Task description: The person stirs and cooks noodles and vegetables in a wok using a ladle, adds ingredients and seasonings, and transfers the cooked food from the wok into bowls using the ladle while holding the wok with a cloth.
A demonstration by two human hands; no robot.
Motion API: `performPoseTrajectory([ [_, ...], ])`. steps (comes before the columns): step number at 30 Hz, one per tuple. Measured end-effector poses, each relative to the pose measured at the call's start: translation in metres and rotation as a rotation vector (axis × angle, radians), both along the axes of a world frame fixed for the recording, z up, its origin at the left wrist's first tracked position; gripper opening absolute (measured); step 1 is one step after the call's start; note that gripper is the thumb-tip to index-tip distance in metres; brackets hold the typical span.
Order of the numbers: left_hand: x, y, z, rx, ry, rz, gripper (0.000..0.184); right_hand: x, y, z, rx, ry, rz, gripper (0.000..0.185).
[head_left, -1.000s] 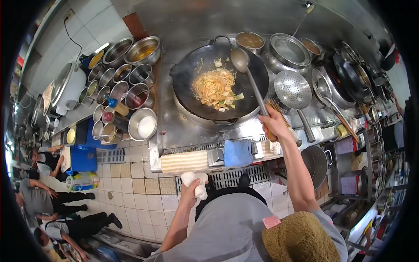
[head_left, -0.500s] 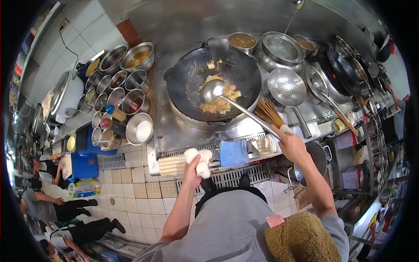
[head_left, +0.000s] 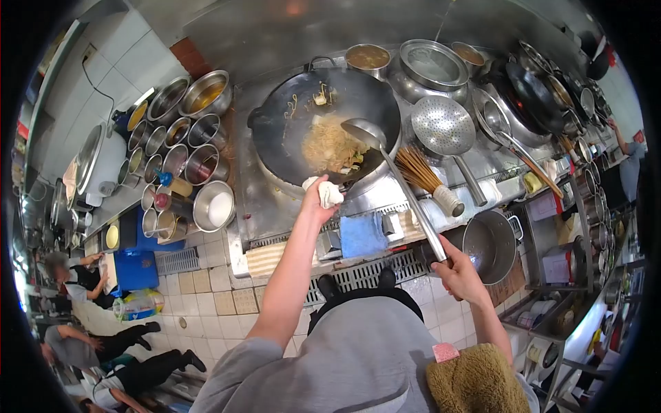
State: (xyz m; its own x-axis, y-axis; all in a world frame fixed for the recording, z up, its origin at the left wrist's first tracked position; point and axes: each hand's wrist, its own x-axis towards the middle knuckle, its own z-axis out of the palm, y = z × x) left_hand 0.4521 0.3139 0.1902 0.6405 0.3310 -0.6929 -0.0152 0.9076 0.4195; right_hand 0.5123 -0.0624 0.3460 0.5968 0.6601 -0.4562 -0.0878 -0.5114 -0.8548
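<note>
A large black wok (head_left: 275, 134) sits on the steel range, with fried noodles (head_left: 330, 143) heaped in its middle and near side. My left hand (head_left: 318, 201) is closed around a folded white cloth (head_left: 330, 195) at the wok's near rim. Whether it also grips the wok's near handle through the cloth is hidden. My right hand (head_left: 463, 272) is wrapped around the end of a long-handled steel ladle (head_left: 416, 196). The ladle's bowl is tipped over the right side of the noodles, its rounded back facing up.
Right of the wok lie a bamboo wok brush (head_left: 420, 168) and a perforated strainer (head_left: 444, 125). Metal seasoning pots (head_left: 210, 162) crowd the left. A blue cloth (head_left: 363, 236) lies on the front ledge, with a deep pot (head_left: 490, 248) below right. Other people (head_left: 86, 344) stand far left.
My left hand has moved up and forward with the cloth to the wok's rim. My right hand has drawn down, pulling the ladle back toward me. The noodles are now gathered into a larger heap.
</note>
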Motion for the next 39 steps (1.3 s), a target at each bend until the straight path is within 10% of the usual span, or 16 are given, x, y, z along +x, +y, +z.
performPoseTrajectory([
  [5,-0.026,-0.04,0.008,-0.024,-0.104,0.127,0.014,-0.032,-0.015,-0.024,0.138,-0.217,-0.012,0.057],
  [9,-0.049,-0.076,0.082,0.006,0.038,0.148,0.017,-0.04,-0.006,-0.056,0.142,0.249,-0.04,0.039],
  [13,-0.06,-0.087,0.102,-0.07,0.064,0.135,0.021,-0.044,-0.003,-0.102,0.138,-0.21,-0.004,0.022],
  [21,-0.059,-0.074,0.024,-0.036,-0.029,0.203,0.018,-0.026,0.03,-0.038,0.117,-0.151,-0.084,0.021],
  [28,-0.051,-0.066,0.111,-0.076,0.023,0.081,0.022,-0.015,0.034,-0.039,0.223,-0.129,-0.104,0.017],
  [31,-0.045,-0.05,0.015,-0.009,-0.085,0.125,0.017,-0.017,0.04,-0.031,0.229,-0.041,-0.096,0.015],
  [39,-0.077,-0.066,0.114,-0.058,0.039,-0.023,0.016,-0.028,0.037,-0.034,0.157,-0.047,-0.104,0.015],
])
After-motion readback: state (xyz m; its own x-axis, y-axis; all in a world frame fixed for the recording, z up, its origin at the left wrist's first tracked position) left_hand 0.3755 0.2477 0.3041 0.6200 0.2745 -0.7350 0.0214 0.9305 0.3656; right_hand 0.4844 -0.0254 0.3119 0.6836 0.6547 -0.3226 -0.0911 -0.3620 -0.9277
